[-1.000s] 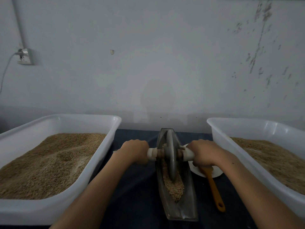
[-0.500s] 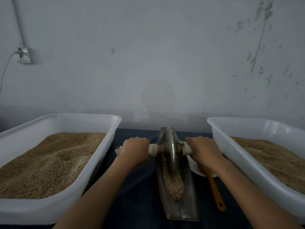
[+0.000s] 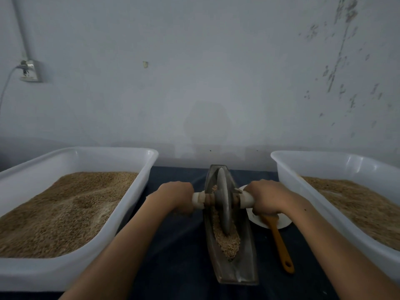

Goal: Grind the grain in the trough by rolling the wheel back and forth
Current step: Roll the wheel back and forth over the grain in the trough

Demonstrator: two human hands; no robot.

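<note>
The wheel (image 3: 223, 202) stands on edge in the trough (image 3: 244, 265), over the grain (image 3: 227, 241). It looks heavy, stiff metal, best driven by its axle ends, where the left hand (image 3: 175, 197) and right hand (image 3: 267, 198) curl tight. Tubs (image 3: 65, 271) flank them.

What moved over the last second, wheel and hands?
The wheel rolled a little toward the far end of the trough, then came back toward the person, roughly to where it started. The left hand and right hand travelled with it, gripping the handles throughout; nothing was let go. Both tubs, the orange spatula and white dish stayed put.
</note>
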